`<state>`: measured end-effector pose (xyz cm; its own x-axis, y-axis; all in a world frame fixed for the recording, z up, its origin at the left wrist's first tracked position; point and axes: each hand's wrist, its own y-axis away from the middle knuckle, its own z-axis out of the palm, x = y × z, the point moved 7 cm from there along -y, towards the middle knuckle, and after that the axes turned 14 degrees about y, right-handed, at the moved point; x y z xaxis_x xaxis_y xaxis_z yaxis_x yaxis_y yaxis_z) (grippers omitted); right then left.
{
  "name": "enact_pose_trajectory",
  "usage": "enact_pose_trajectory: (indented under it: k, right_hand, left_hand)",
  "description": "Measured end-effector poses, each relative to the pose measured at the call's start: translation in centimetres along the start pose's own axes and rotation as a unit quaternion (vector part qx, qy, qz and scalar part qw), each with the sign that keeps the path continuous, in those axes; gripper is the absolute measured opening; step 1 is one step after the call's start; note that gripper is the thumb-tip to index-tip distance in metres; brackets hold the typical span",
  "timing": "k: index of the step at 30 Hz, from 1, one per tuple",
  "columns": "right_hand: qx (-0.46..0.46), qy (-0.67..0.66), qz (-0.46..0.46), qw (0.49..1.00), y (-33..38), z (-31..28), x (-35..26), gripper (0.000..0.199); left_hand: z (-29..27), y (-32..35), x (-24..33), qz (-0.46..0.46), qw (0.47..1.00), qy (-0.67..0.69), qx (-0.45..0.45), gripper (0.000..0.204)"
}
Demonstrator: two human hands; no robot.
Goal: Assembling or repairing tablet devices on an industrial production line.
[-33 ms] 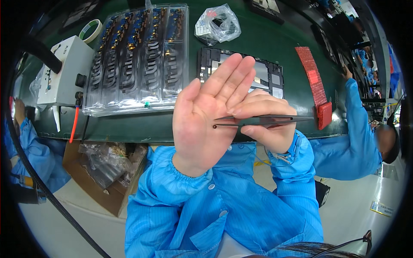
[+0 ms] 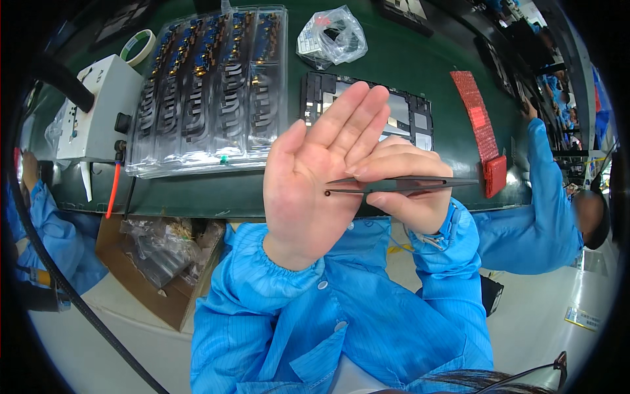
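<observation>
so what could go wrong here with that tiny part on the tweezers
1. The tiny dark part sits only at the tips of the tweezers; a slip could drop it past the open left hand toward the floor.
2. The sharp tips could prick the palm.

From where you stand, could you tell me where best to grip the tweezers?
Grip the tweezers mid-shank, where the right hand pinches them now, coming from the right: they lie level, tips left over the left palm, wide end right.

tray point(image 2: 210, 98) left of tablet point(image 2: 407, 111)
</observation>
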<state>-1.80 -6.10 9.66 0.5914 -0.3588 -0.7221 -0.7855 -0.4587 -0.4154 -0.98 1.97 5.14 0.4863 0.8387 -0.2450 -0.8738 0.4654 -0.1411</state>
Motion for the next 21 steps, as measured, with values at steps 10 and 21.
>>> enact_pose_trajectory:
  k: [10,21]
  right_hand:
    - [-0.04,0.027,-0.028,0.998,-0.2,0.0,-0.3,0.027]
    - [0.032,-0.023,-0.036,0.999,0.6,-0.2,-0.5,0.022]
  left_hand:
    - [-0.2,-0.1,0.0,-0.001,0.999,0.027,0.02,0.056]
    - [-3.3,3.0,4.9,0.061,0.988,-0.103,-0.097,0.058]
